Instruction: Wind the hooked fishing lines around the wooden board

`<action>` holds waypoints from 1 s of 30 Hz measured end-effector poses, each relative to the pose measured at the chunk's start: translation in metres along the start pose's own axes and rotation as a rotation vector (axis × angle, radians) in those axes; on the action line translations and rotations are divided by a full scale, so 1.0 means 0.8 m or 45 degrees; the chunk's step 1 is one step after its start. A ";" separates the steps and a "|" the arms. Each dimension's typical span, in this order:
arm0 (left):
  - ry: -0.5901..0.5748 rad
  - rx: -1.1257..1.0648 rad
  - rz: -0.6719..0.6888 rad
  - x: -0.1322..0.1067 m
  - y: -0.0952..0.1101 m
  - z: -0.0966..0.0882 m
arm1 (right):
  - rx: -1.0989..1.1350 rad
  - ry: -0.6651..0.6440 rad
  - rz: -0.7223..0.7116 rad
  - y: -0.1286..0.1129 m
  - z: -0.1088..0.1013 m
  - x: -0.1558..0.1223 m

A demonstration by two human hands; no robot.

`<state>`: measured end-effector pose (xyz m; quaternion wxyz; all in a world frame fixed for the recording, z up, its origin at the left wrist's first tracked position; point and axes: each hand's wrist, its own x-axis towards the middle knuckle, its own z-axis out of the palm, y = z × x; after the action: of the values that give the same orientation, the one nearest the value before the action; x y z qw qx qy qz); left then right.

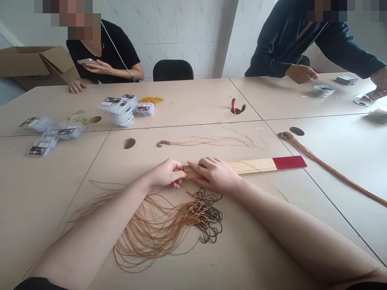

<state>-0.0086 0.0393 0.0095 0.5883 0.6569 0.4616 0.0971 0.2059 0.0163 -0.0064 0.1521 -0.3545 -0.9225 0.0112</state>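
Left hand (166, 174) fingertips pinch shut on the near-left end of the wooden slat (256, 165); right hand (215, 174) fingers curl together over it just beside. It looks light and stiff, best gripped at that end. Limp cords (145, 233) with snag-prone hooks (208, 219) lie nearer.

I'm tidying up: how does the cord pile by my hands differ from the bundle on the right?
The cord pile is loose, looped and fanned out; the bundle lies straight and tight. The cord pile shows dark hooks tangled at one end; the bundle's end is unclear. Both are thin brown cords.
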 end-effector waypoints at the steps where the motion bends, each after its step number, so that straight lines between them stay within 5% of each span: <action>1: 0.001 0.002 -0.002 0.000 0.000 0.000 | 0.005 0.002 -0.003 0.000 0.000 0.000; 30: -0.055 -0.035 -0.018 0.000 0.001 -0.003 | 0.028 0.031 -0.038 0.003 0.002 -0.001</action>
<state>-0.0099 0.0411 0.0111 0.6077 0.6474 0.4521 0.0851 0.2074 0.0181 -0.0083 0.1672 -0.3391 -0.9256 0.0147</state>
